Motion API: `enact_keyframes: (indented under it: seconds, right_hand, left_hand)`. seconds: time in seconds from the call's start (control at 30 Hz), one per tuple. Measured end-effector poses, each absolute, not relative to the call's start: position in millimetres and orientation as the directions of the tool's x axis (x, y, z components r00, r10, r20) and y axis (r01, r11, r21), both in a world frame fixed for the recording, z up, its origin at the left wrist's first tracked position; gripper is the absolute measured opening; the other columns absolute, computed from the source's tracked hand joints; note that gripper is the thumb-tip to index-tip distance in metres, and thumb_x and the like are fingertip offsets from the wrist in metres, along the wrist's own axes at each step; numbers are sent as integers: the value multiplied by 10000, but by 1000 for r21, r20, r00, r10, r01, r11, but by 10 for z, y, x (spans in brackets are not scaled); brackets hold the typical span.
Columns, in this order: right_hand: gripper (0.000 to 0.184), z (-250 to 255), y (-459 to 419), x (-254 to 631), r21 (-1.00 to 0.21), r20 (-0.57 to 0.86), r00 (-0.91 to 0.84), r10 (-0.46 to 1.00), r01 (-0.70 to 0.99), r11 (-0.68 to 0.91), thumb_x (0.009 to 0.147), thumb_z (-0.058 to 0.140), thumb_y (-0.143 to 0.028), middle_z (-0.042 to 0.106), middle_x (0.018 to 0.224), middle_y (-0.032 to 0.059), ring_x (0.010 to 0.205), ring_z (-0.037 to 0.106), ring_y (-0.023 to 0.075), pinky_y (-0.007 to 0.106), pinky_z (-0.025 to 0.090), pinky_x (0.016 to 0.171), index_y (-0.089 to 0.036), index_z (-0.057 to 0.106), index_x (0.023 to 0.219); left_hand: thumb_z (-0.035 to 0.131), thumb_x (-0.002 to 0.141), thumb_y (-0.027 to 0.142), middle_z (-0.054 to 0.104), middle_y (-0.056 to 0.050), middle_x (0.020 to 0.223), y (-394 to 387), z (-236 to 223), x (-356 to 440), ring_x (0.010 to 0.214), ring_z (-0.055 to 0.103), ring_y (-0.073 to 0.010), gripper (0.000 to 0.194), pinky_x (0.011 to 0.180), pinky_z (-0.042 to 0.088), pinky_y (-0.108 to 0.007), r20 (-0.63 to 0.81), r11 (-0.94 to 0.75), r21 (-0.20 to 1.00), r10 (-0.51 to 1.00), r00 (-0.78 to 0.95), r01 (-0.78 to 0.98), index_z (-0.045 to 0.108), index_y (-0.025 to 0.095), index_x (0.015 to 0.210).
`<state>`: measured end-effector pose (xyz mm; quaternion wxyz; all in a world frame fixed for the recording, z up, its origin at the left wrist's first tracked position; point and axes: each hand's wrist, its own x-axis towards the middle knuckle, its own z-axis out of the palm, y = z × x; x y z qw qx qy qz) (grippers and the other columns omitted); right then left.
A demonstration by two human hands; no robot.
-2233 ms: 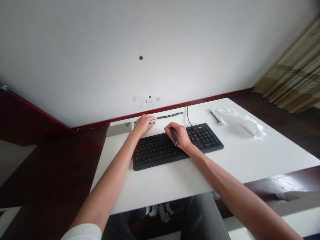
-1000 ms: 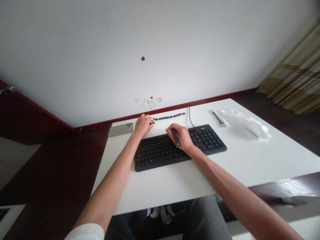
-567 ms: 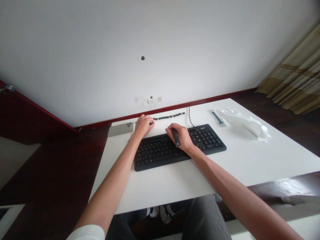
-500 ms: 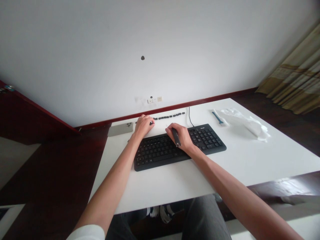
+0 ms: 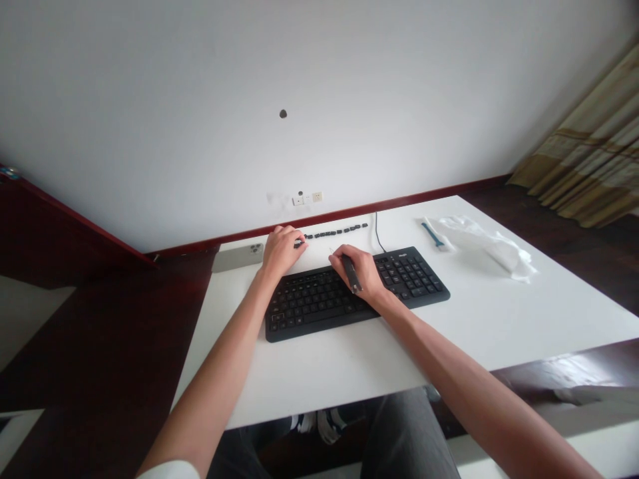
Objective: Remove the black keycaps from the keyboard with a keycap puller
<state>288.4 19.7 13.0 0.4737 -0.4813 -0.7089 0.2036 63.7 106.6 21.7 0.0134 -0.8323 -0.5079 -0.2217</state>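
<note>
A black keyboard [image 5: 319, 303] lies on the white table [image 5: 479, 319]. My right hand [image 5: 360, 271] rests over its upper middle, closed round a dark slim tool [image 5: 349, 273] whose thin tip points toward the far edge. My left hand [image 5: 280, 249] sits just beyond the keyboard's top edge, fingers curled and pinched at the near end of a row of loose black keycaps [image 5: 335, 232]. What the left fingertips hold is too small to make out.
A phone [image 5: 237, 257] lies face down at the table's far left corner. The keyboard's cable [image 5: 376, 229] runs to the wall. A blue-handled brush [image 5: 430, 235] and crumpled white plastic [image 5: 486, 245] lie at the far right. Dark floor surrounds the table.
My left hand has drawn slightly back and left along the keycap row. The right hand and its tool have stayed over the keyboard.
</note>
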Motion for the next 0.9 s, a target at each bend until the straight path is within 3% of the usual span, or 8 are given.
enact_keyframes:
  seconds: [0.13, 0.27, 0.37, 0.47, 0.6, 0.73, 0.9]
  right_hand:
    - [350, 153, 163, 2890, -792, 417, -110, 902, 443, 420, 1025, 480, -485, 644, 749, 18, 675, 573, 172, 298, 436, 672, -210, 635, 873]
    - [359, 134, 147, 2903, -827, 372, -74, 925, 426, 367, 1022, 485, -539, 666, 767, 6, 658, 566, 177, 303, 432, 655, -231, 650, 1102]
    - [402, 145, 230, 2945, -849, 357, -45, 933, 400, 344, 1015, 488, -576, 699, 829, 34, 741, 604, 192, 308, 456, 697, -221, 668, 957]
    - [504, 215, 420, 2995, -872, 331, -116, 937, 342, 350, 1017, 458, -605, 662, 765, 40, 711, 581, 176, 302, 460, 683, -204, 624, 761]
    - [470, 315, 679, 3003, -821, 296, -343, 892, 386, 421, 995, 512, -593, 661, 734, 31, 676, 569, 165, 294, 441, 656, -198, 638, 772]
    - [408, 256, 725, 2992, -719, 365, -341, 866, 488, 495, 994, 528, -533, 635, 712, 9, 668, 543, 159, 290, 410, 664, -201, 632, 782]
    - [343, 123, 632, 3044, -673, 335, -452, 827, 499, 546, 995, 535, -474, 597, 693, -11, 650, 498, 149, 277, 389, 643, -204, 634, 807]
  left_hand:
    - [605, 974, 330, 721, -66, 979, 800, 374, 538, 968, 621, -251, 161, 882, 465, -365, 414, -381, 269, 875, 251, 885, 723, 228, 932]
    - [612, 965, 351, 741, -33, 856, 540, 426, 474, 833, 675, -226, 166, 760, 460, -326, 352, -311, 317, 916, 193, 896, 740, 252, 929]
    - [598, 973, 377, 676, 3, 666, 406, 398, 464, 677, 650, -200, 188, 674, 420, -314, 304, -297, 283, 930, 208, 912, 743, 271, 917]
    - [595, 975, 384, 642, 15, 604, 366, 323, 470, 614, 630, -188, 194, 634, 393, -308, 279, -280, 289, 939, 199, 915, 754, 281, 930]
    - [608, 967, 409, 680, 1, 634, 384, 217, 516, 637, 647, -209, 207, 645, 419, -325, 237, -292, 312, 946, 223, 904, 781, 296, 951]
    - [586, 977, 430, 719, -8, 671, 328, 201, 619, 667, 670, -216, 246, 648, 457, -334, 178, -361, 367, 932, 316, 857, 799, 308, 956]
    - [590, 964, 387, 742, -5, 721, 213, 228, 755, 648, 659, -210, 217, 629, 449, -336, 178, -403, 376, 915, 362, 834, 795, 315, 952]
